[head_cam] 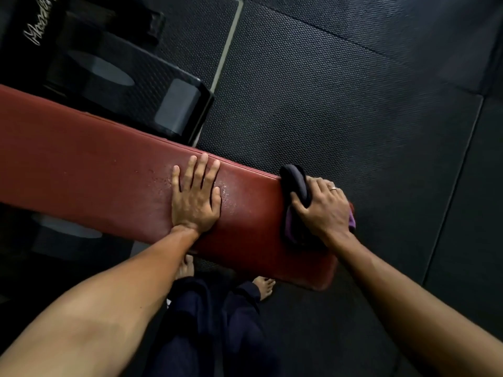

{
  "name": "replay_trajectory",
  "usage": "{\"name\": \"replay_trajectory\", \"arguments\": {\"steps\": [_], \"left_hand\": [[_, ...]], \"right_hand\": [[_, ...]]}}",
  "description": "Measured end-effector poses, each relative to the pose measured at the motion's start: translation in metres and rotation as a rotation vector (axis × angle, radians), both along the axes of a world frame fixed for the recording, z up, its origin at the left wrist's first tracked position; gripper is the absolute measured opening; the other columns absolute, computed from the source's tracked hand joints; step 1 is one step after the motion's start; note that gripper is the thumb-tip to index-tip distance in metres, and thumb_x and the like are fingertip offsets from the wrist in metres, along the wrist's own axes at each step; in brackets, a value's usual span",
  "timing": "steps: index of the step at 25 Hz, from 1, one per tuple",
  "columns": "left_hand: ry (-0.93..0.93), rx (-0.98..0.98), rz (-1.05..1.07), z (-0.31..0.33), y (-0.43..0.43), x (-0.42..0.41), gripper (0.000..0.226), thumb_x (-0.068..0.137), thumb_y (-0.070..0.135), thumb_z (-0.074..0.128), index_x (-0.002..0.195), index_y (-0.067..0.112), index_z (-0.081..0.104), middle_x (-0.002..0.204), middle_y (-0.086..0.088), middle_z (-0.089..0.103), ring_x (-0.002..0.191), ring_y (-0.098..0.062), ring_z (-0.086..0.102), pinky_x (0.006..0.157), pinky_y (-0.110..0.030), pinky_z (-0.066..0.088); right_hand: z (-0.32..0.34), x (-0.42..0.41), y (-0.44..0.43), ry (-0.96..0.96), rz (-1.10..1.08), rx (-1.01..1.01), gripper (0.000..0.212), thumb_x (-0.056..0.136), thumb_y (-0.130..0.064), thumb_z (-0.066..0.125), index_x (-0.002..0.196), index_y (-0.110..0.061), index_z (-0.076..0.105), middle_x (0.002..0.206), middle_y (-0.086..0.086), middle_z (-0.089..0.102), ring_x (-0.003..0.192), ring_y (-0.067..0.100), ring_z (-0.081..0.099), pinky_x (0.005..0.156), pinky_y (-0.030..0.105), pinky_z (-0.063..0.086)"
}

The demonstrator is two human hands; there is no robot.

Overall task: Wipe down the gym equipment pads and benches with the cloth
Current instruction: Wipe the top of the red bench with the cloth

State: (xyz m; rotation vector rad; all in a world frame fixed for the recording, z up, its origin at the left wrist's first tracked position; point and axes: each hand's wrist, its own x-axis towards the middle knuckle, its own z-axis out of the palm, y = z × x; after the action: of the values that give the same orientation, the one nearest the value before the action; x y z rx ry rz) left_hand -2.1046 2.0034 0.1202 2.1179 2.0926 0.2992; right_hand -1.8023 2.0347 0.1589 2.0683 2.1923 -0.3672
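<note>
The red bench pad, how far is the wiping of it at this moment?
Done, it seems: only a wet speckled patch beside the left hand, which rests flat on the red bench pad. In hand: the right hand grips the cloth at the pad's end. Left: the long dry-looking stretch beyond the left hand.

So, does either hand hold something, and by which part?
The right hand grips the bunched cloth around its middle, on the end of the bench pad. The left hand, flat on the pad, holds nothing.
</note>
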Motion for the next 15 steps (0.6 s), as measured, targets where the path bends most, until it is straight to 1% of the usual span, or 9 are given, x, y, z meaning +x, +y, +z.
{"name": "replay_trajectory", "arguments": {"steps": [2,5,7,8,10,12,14,15], "left_hand": [[-0.007,0.012,-0.006,-0.001,-0.001,0.001,0.062,0.097,0.034,0.044,0.157,0.021,0.035,0.167,-0.005,0.025,0.155,-0.026,0.019,0.123,-0.059,0.014],[0.016,-0.001,-0.012,-0.004,0.001,0.0,0.062,0.097,0.036,0.04,0.158,0.022,0.034,0.167,-0.005,0.024,0.155,-0.026,0.018,0.123,-0.059,0.013],[0.023,-0.009,-0.007,-0.005,0.001,-0.002,0.061,0.099,0.037,0.038,0.158,0.022,0.034,0.167,-0.005,0.025,0.155,-0.027,0.018,0.123,-0.059,0.013],[0.028,-0.002,-0.005,-0.006,0.0,-0.003,0.059,0.1,0.037,0.038,0.157,0.022,0.034,0.166,-0.004,0.026,0.155,-0.027,0.019,0.123,-0.058,0.013],[0.025,0.016,-0.004,-0.007,0.0,-0.002,0.059,0.1,0.037,0.038,0.157,0.022,0.035,0.166,-0.004,0.027,0.155,-0.026,0.019,0.123,-0.057,0.012],[0.013,0.016,-0.004,-0.005,0.002,-0.001,0.061,0.098,0.037,0.04,0.157,0.023,0.035,0.166,-0.003,0.026,0.155,-0.025,0.018,0.124,-0.057,0.011],[-0.005,0.018,0.002,-0.006,0.0,-0.002,0.062,0.098,0.037,0.042,0.157,0.023,0.035,0.166,-0.003,0.026,0.155,-0.025,0.018,0.124,-0.057,0.011],[-0.009,0.023,0.002,-0.006,0.0,-0.002,0.062,0.097,0.037,0.042,0.157,0.023,0.035,0.166,-0.003,0.026,0.155,-0.025,0.018,0.124,-0.057,0.011]], "right_hand": [[-0.004,-0.021,0.002,0.016,-0.082,0.022,0.059,0.09,-0.059,0.043,0.123,-0.015,0.065,0.115,0.007,0.069,0.11,0.033,0.06,0.101,0.046,0.042],[-0.009,-0.1,0.02,0.111,-0.095,0.05,0.054,0.088,-0.057,0.044,0.116,-0.016,0.067,0.109,0.008,0.069,0.104,0.032,0.061,0.101,0.046,0.04],[-0.008,-0.144,0.023,0.138,-0.099,0.06,0.054,0.088,-0.057,0.046,0.119,-0.018,0.067,0.111,0.007,0.069,0.105,0.031,0.061,0.102,0.047,0.039],[-0.008,-0.152,0.023,0.147,-0.095,0.07,0.055,0.088,-0.058,0.046,0.122,-0.019,0.066,0.113,0.006,0.069,0.106,0.03,0.061,0.102,0.047,0.038],[-0.008,-0.133,0.019,0.167,-0.041,0.095,0.057,0.088,-0.059,0.048,0.128,-0.021,0.064,0.117,0.003,0.068,0.11,0.028,0.061,0.102,0.044,0.04],[-0.008,-0.088,0.005,0.156,-0.011,0.141,0.061,0.086,-0.06,0.051,0.132,-0.021,0.062,0.125,0.002,0.066,0.117,0.028,0.059,0.101,0.043,0.041],[-0.007,-0.046,-0.01,0.092,-0.059,0.117,0.065,0.087,-0.061,0.048,0.135,-0.017,0.059,0.136,0.005,0.061,0.124,0.03,0.055,0.107,0.044,0.039],[-0.007,-0.038,-0.016,0.069,-0.108,0.095,0.067,0.088,-0.061,0.045,0.136,-0.016,0.057,0.14,0.006,0.059,0.129,0.032,0.052,0.112,0.046,0.037]]}}
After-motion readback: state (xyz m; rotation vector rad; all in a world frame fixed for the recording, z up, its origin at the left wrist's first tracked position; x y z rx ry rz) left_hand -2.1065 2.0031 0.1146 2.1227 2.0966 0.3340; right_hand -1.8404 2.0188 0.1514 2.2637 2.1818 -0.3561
